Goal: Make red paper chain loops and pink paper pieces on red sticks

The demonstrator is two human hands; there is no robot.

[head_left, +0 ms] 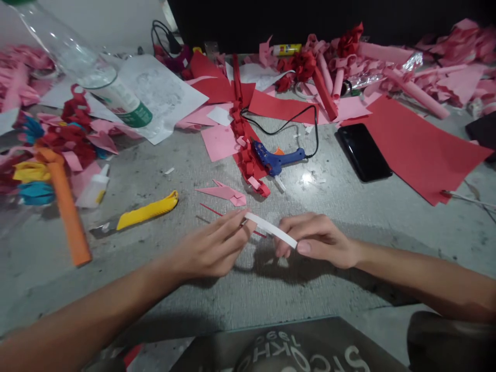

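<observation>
A narrow white paper strip [272, 231] stretches between my two hands above the grey table. My left hand [217, 245] pinches its left end between thumb and fingers. At the strip's other end, the thumb and fingers of my right hand [320, 240] are closed on it. A thin red strip [211, 209] lies on the table, partly hidden behind my left fingers. Just beyond that hand rests a folded pink paper piece [227, 193]. Farther off, a blue glue gun [277, 157] lies on its side beside a red paper chain [248, 160].
To the left lie a yellow utility knife [147, 211], an orange paper roll [65, 206] and a small glue bottle [95, 187]. A plastic bottle [101, 85] stands behind them. On the right, a black phone [363, 152] touches red paper [426, 150]. Pink and red scraps line the back.
</observation>
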